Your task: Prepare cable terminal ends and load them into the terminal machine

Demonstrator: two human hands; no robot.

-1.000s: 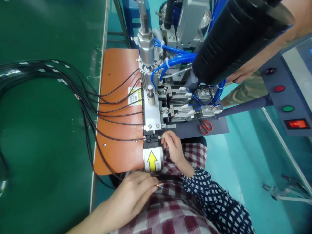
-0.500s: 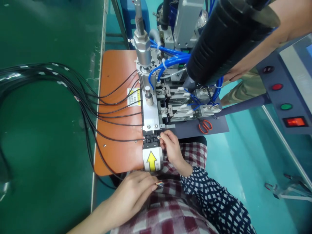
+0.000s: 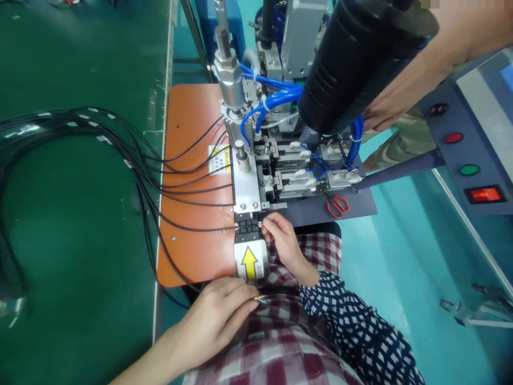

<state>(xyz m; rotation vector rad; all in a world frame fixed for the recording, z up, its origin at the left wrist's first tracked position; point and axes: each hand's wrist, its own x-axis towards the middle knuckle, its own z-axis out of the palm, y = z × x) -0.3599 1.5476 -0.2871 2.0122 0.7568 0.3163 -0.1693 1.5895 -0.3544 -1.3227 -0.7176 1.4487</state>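
Note:
My left hand [image 3: 226,305] is closed on a black cable, whose stripped end of thin coloured wires [image 3: 260,298] pokes out past the fingertips above my lap. My right hand [image 3: 280,235] pinches the wire end of another black cable [image 3: 196,230] at the right side of a black slotted fixture [image 3: 249,229]. That cable lies across the fixture from the left. Below the fixture is a white block with a yellow arrow [image 3: 249,262]. Above it stands a metal press [image 3: 244,187], with several more cables running into its left side.
An orange board [image 3: 192,256] carries the cables, which come from a bundle [image 3: 96,120] on the green table [image 3: 80,224]. Red-handled scissors [image 3: 337,205] lie on the grey plate. A button panel [image 3: 468,139] and another person's arm [image 3: 401,96] are at right.
The view has shifted slightly. Both hands keep nearly the same places and grips, and the cable in the fixture has not visibly moved.

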